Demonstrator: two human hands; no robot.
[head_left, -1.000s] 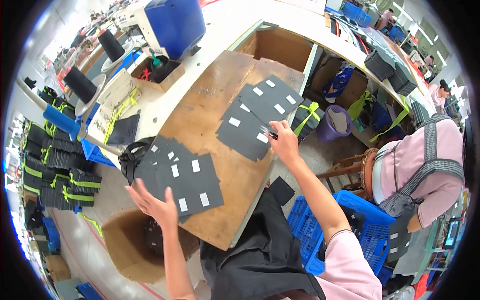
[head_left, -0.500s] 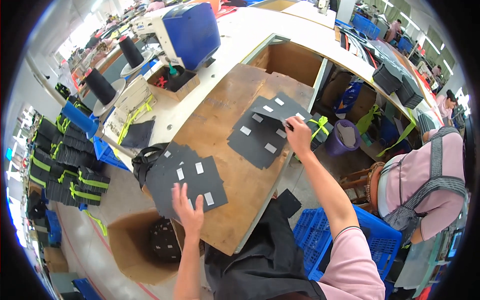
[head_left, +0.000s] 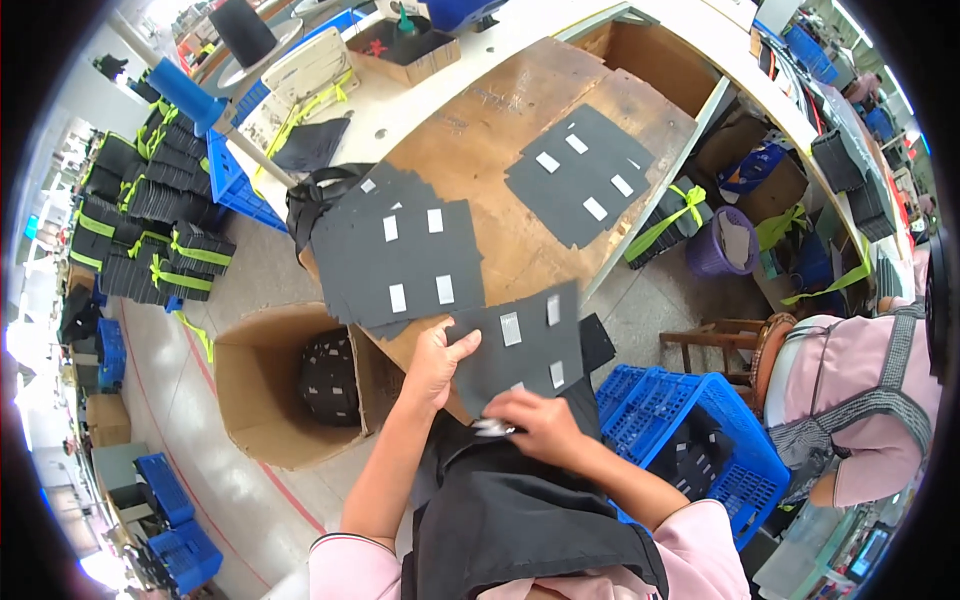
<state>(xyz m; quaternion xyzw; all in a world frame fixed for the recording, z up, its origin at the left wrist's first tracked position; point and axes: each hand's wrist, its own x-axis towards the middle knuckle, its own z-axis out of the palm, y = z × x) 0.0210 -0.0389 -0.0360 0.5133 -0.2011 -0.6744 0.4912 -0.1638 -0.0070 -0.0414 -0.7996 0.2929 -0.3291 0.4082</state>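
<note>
Close to my lap, a black panel with small white patches hangs over the near edge of the wooden board. My left hand pinches its left edge, thumb on top. At its lower edge is my right hand, closed around small metal thread snips, whose blades point left. Beyond my left hand lies a loose pile of similar black panels. A second pile of black panels sits farther off to the right on the board.
An open cardboard box stands on the floor at left, dark pieces inside. Blue crates are at right, near a seated co-worker. A purple bin and strapped black bundles flank the board's right side.
A black panel has come from the right pile to my lap. My right hand has moved down and left to it; my left hand, formerly over the left pile, now grips it. The view has shifted.
</note>
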